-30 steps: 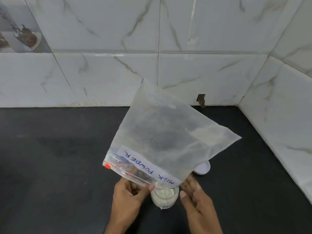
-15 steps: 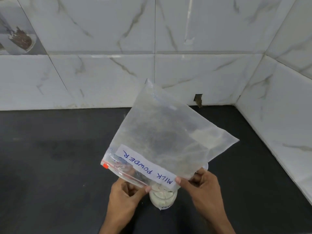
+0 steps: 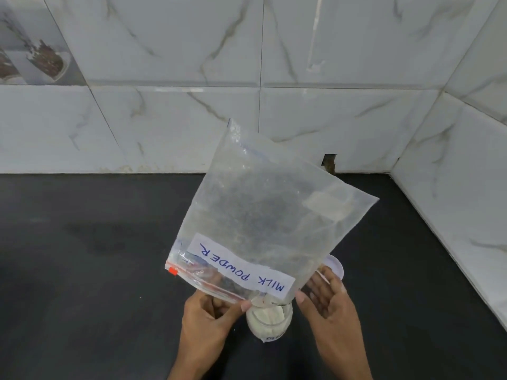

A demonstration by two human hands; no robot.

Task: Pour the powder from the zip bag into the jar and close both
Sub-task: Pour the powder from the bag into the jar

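Note:
A clear zip bag (image 3: pixel 263 215) labelled "MILK POWDER" is held upside down, its zip mouth pointing down over a small open jar (image 3: pixel 270 323) with white powder in it. The bag looks nearly empty, with a little powder clinging near its upper right corner. My left hand (image 3: pixel 208 322) pinches the zip edge just left of the jar's mouth. My right hand (image 3: pixel 326 305) touches the bag's lower right edge, fingers spread. The jar's white lid (image 3: pixel 336 266) lies on the counter behind my right hand, partly hidden by the bag.
The jar stands on a black counter (image 3: pixel 96 270). White marble-look tiled walls (image 3: pixel 329 119) close off the back and the right side, meeting in a corner at the far right.
The bag has tilted more upright and its top corner has risen. My right hand moved up from beside the jar to the bag's lower right edge.

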